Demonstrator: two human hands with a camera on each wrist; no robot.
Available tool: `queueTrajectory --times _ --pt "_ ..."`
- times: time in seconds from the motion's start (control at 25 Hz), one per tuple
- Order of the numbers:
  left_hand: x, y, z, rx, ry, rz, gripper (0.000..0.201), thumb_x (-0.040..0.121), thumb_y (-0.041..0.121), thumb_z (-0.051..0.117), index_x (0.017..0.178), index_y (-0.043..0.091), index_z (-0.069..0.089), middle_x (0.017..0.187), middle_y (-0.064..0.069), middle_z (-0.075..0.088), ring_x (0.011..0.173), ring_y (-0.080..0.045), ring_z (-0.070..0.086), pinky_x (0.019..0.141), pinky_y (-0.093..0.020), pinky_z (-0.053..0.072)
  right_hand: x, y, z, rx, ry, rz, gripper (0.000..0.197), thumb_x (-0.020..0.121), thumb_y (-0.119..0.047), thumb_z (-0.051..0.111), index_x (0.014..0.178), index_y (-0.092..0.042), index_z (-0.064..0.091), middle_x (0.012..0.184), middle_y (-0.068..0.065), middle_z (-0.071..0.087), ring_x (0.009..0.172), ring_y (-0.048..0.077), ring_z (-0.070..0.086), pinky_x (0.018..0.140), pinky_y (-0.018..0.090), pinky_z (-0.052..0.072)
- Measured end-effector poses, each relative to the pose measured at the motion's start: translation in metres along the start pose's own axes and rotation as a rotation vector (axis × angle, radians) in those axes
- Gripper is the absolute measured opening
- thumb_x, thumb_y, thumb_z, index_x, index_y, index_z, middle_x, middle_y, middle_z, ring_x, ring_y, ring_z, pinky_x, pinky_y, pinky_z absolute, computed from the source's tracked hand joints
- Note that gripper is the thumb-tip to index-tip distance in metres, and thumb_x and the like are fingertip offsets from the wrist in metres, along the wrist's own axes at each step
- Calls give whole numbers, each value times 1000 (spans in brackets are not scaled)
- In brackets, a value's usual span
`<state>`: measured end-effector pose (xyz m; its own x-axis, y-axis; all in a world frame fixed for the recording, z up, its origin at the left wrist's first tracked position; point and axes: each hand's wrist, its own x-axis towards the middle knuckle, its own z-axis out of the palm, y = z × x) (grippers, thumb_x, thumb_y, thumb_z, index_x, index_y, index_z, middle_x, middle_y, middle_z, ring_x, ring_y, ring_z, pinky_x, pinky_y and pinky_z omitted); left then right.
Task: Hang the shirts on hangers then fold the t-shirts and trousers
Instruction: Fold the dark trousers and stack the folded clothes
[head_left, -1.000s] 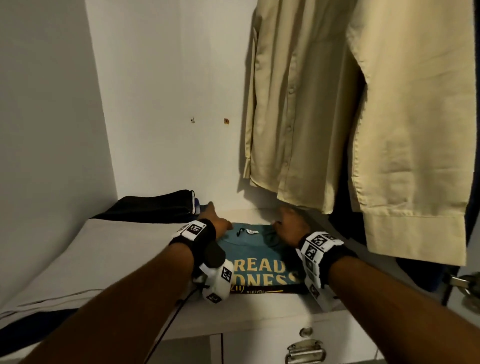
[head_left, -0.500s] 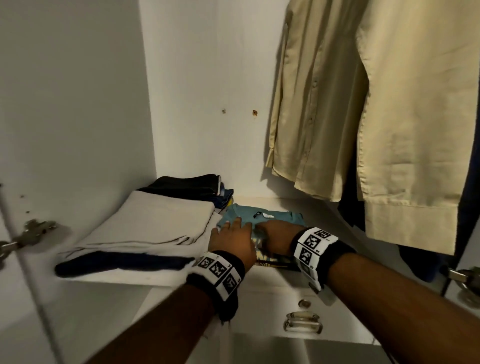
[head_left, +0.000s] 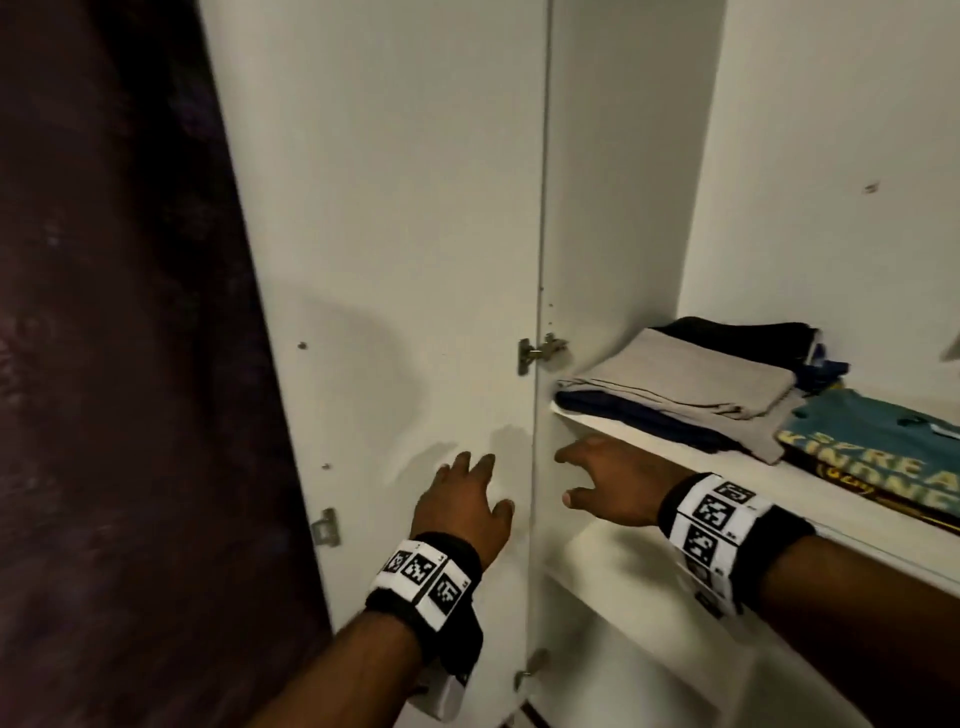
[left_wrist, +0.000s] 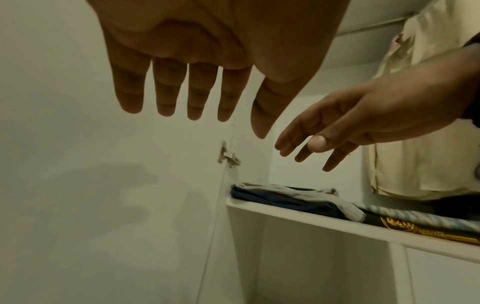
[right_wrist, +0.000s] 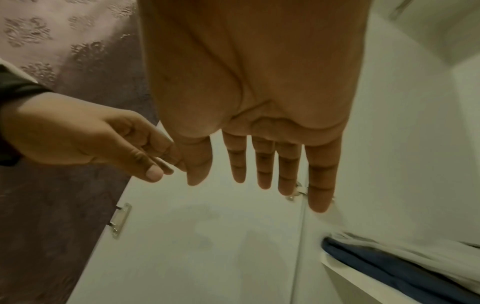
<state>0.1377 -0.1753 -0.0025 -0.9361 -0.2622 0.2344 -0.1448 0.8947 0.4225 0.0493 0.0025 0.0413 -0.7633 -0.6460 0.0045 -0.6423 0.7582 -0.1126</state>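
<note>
A folded teal t-shirt (head_left: 872, 441) with yellow lettering lies on the white wardrobe shelf (head_left: 675, 460). To its left sits a pile of folded trousers, grey (head_left: 680, 379) over navy (head_left: 628, 415), with a black one (head_left: 753, 338) behind. Beige shirts (left_wrist: 415, 148) hang above at the right. My left hand (head_left: 483, 483) is spread close to the inner face of the open wardrobe door (head_left: 395, 312); whether it touches is unclear. My right hand (head_left: 576, 475) hovers with straight fingers just below the shelf's left end. Both hands hold nothing.
A door hinge (head_left: 540, 353) sits at shelf height between door and cabinet side. A metal latch plate (head_left: 326, 527) is on the door's outer edge. A dark patterned curtain (head_left: 104, 364) fills the left. An open compartment (head_left: 649, 597) lies below the shelf.
Both hands have left the teal t-shirt and moved left toward the open door, fingers now straight. My view has swung left, away from the hanging shirts.
</note>
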Motion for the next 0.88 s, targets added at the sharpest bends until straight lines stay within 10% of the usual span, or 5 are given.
queueTrajectory --times 0.32,0.48,0.64,0.88 --pt "37 -96 -123 -334 612 58 84 82 27 67 150 25 18 157 -8 8 142 -30 13 114 -39 20 59 -161 -71 -214 276 -151 77 90 -51 56 152 -29 16 158 1 16 143 23 19 110 44 34" --pt "60 -108 -154 -634 518 20 94 83 15 67 152 22 5 156 -11 15 134 -25 33 105 -22 24 69 -203 -101 -317 363 -101 85 89 -52 57 153 -30 6 161 1 7 147 23 10 112 43 32" --pt "63 -103 -161 -700 484 -60 85 84 6 56 152 22 8 150 -13 25 126 -30 42 103 -32 33 67 -214 -105 -403 351 -34 89 87 -54 58 153 -33 2 160 0 6 146 24 10 110 44 35" --pt "19 -86 -142 -874 553 233 72 77 5 53 144 25 36 129 -2 44 113 -19 52 93 -23 41 15 -196 -118 -436 464 43 94 85 -48 62 152 -35 -2 161 0 7 146 23 13 111 44 33"
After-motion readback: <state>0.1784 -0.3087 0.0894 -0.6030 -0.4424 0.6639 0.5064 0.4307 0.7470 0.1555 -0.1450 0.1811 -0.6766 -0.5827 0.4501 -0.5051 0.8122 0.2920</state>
